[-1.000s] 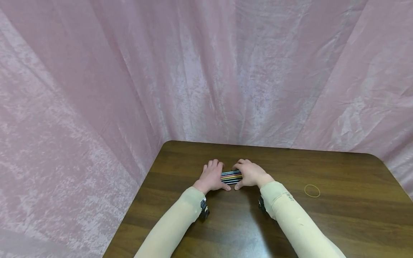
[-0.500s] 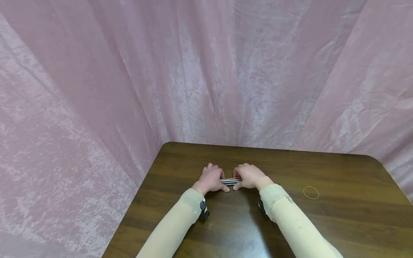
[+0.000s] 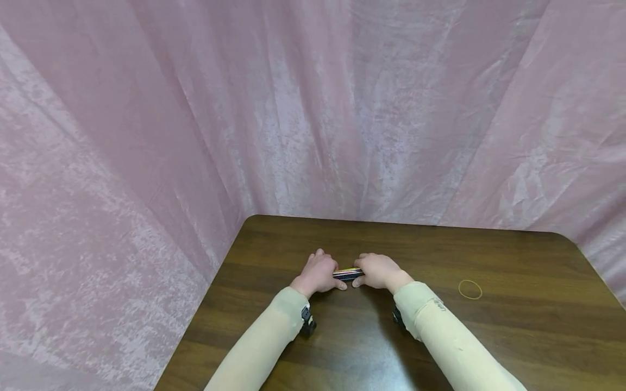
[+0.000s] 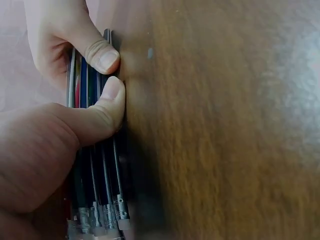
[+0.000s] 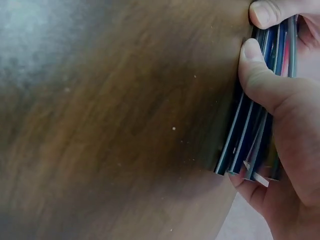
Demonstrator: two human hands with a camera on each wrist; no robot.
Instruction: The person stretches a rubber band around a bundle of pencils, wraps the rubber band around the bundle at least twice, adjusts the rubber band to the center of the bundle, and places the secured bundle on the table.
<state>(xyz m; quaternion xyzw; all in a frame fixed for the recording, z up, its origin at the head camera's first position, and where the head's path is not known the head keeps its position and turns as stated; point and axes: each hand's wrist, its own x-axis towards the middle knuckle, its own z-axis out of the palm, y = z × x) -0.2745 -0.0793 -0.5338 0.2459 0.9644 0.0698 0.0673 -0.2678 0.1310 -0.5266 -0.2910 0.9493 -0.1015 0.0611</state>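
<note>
Pencils (image 3: 348, 275) sit bundled side by side between both hands, the left hand (image 3: 320, 273) gripping them toward the eraser ends and the right hand (image 3: 379, 270) toward the opposite ends, thumb tips near each other, over a wooden table (image 3: 538, 304) bearing a yellow loop (image 3: 472, 299) beyond the right hand, pink curtain (image 3: 313, 108) behind.

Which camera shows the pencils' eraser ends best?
Left wrist: the pencils show silvery bands and pale tips. In the head view, the left hand hides them; the right wrist view shows the opposite ends instead.
</note>
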